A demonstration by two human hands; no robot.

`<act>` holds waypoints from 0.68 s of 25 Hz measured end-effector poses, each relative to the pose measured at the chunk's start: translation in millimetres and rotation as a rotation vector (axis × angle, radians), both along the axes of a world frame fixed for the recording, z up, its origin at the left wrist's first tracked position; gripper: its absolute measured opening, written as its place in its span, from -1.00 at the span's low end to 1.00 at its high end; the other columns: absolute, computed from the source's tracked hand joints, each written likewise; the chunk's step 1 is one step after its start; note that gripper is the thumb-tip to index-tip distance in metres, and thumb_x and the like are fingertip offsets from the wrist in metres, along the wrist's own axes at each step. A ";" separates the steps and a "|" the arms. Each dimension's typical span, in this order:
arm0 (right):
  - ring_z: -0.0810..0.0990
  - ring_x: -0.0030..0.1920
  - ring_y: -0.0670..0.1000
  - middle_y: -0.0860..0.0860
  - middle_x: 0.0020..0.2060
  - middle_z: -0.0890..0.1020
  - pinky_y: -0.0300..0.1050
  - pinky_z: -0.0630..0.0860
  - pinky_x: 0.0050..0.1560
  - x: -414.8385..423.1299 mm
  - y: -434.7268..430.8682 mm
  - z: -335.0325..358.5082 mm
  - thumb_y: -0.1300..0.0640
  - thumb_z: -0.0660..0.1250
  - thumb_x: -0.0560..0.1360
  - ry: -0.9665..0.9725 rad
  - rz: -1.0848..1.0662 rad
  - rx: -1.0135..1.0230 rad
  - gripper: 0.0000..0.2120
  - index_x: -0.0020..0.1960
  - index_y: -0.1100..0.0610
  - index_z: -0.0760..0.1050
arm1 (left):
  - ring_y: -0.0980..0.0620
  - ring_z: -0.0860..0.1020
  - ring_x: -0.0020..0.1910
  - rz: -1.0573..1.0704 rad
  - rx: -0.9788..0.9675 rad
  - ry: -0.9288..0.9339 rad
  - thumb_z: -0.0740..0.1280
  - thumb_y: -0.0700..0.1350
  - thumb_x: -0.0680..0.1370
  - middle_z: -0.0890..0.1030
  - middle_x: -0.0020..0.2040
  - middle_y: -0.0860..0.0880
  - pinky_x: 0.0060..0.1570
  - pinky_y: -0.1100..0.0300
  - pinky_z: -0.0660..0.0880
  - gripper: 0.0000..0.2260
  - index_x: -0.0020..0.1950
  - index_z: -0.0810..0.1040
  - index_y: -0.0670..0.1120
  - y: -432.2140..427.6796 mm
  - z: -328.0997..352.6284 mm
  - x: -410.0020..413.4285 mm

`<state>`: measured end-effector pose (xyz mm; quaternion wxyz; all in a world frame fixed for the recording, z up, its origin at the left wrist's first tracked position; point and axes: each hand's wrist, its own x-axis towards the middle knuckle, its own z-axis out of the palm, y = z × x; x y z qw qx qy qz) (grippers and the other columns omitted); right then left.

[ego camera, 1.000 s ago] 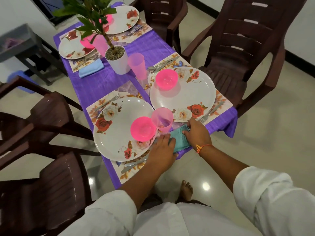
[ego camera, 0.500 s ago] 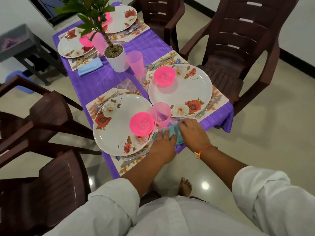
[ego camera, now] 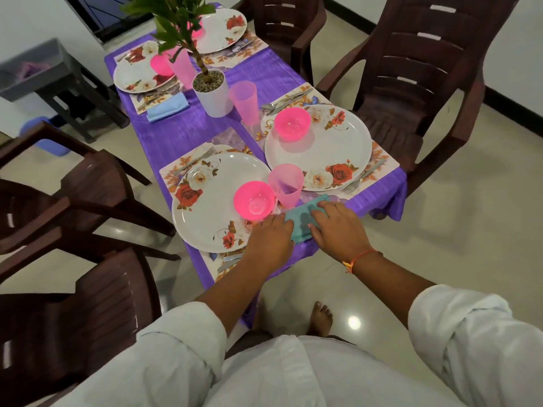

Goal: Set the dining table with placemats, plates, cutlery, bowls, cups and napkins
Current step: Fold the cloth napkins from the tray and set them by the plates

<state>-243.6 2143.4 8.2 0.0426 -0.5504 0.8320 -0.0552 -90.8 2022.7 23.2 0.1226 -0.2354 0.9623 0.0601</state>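
Observation:
A folded teal napkin (ego camera: pixel 302 223) lies on the purple tablecloth (ego camera: pixel 188 133) at the table's near edge, just below a pink cup (ego camera: pixel 285 183). My left hand (ego camera: pixel 270 240) rests with flat fingers on the napkin's left edge. Pressing on its right half is my right hand (ego camera: pixel 338 227), also flat. To the left is a floral plate (ego camera: pixel 211 207) holding a pink bowl (ego camera: pixel 254 202). A second plate (ego camera: pixel 323 148) with a pink bowl (ego camera: pixel 291 124), a fork (ego camera: pixel 363 176) and a pink cup (ego camera: pixel 244 101) lies to the right.
A white plant pot (ego camera: pixel 211 95) stands mid-table. Two more set places with plates (ego camera: pixel 138 74) and a blue napkin (ego camera: pixel 167 107) are at the far end. Brown chairs stand at the left (ego camera: pixel 73 201) and right (ego camera: pixel 426 83). My bare foot (ego camera: pixel 320 317) is on the tiled floor.
Both hands have drawn closer together on the teal napkin, and my right hand now lies over its top. The napkin sits nearer the pink cup.

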 end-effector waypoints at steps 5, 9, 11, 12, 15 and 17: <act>0.61 0.06 0.13 0.10 0.10 0.64 0.06 0.60 0.01 55.1 -27.6 20.1 -0.07 0.32 0.54 -0.033 0.111 -0.148 -0.67 0.18 0.11 0.59 | -0.19 0.59 0.13 0.113 -0.033 0.225 0.51 -0.05 0.44 0.62 0.19 -0.18 0.06 -0.06 0.57 -0.58 0.24 0.57 -0.17 -25.7 8.5 61.9; 0.57 0.11 0.14 0.10 0.16 0.61 0.06 0.56 0.02 114.3 -69.4 33.5 -0.15 0.25 0.55 -0.031 0.167 -0.148 -0.62 0.19 0.09 0.58 | -0.21 0.60 0.19 0.225 -0.064 0.288 0.52 -0.01 0.46 0.62 0.23 -0.22 0.13 -0.07 0.57 -0.56 0.25 0.59 -0.20 -55.5 15.4 123.5; 0.57 0.13 0.16 0.11 0.19 0.60 0.06 0.56 0.02 153.6 -94.7 41.9 -0.17 0.23 0.55 -0.027 0.195 -0.149 -0.58 0.22 0.08 0.57 | -0.19 0.54 0.30 0.321 -0.057 0.289 0.47 0.05 0.51 0.56 0.33 -0.20 0.25 -0.05 0.51 -0.51 0.35 0.53 -0.18 -71.0 20.6 168.0; 0.56 0.14 0.16 0.11 0.20 0.60 0.05 0.56 0.02 174.0 -106.5 45.3 -0.18 0.23 0.54 -0.028 0.214 -0.144 -0.56 0.24 0.08 0.56 | -0.17 0.49 0.36 0.367 -0.042 0.290 0.42 0.07 0.54 0.51 0.39 -0.17 0.33 -0.04 0.45 -0.48 0.41 0.48 -0.16 -78.1 20.8 191.7; 0.55 0.17 0.17 0.13 0.25 0.57 0.04 0.53 0.05 250.3 -143.5 47.9 -0.22 0.22 0.55 -0.005 0.314 -0.104 -0.51 0.30 0.09 0.52 | -0.22 0.39 0.43 0.479 -0.042 0.314 0.36 0.08 0.56 0.42 0.46 -0.22 0.43 -0.10 0.36 -0.45 0.45 0.40 -0.19 -98.2 12.6 280.4; 0.54 0.23 0.18 0.15 0.30 0.55 0.06 0.54 0.13 302.9 -166.2 42.0 -0.24 0.22 0.57 -0.016 0.381 -0.074 -0.48 0.35 0.10 0.51 | -0.23 0.34 0.46 0.574 -0.052 0.253 0.33 0.12 0.57 0.37 0.49 -0.23 0.41 -0.11 0.36 -0.42 0.48 0.36 -0.19 -106.2 7.1 339.9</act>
